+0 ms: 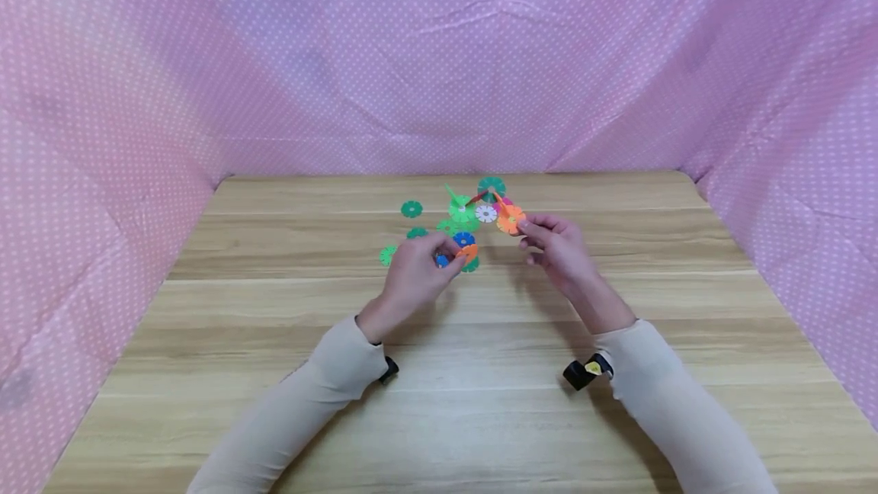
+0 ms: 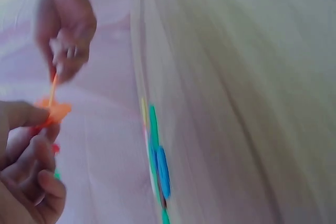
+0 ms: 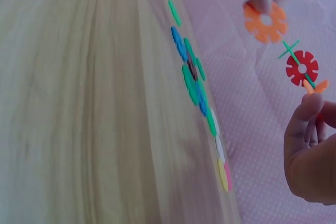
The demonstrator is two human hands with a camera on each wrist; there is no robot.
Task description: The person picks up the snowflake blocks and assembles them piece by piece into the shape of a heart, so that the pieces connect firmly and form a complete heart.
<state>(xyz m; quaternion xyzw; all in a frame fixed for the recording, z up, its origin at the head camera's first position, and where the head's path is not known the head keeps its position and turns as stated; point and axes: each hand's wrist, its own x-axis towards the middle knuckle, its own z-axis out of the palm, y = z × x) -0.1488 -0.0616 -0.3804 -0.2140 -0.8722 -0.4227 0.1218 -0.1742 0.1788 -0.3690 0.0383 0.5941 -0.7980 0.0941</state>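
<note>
Raised above the table, my right hand (image 1: 562, 254) pinches an orange notched disc (image 1: 510, 221) at the edge. It belongs to a chain of slotted-together discs, with a teal disc (image 1: 491, 187), a red disc (image 3: 302, 68) and a bright green disc (image 1: 461, 210) further along. Between thumb and fingertips, my left hand (image 1: 418, 269) holds a single orange disc (image 3: 265, 22), apart from the chain in the right wrist view. In the left wrist view, the orange pieces at both hands overlap.
Loose notched discs lie flat on the wooden table (image 1: 480, 402) beneath and beyond the hands: a blue disc (image 1: 463, 238), a white disc (image 1: 486, 213), a light green disc (image 1: 388, 255), a dark green disc (image 1: 411, 209) and several others. A pink dotted cloth (image 1: 446, 82) surrounds the table's back and sides.
</note>
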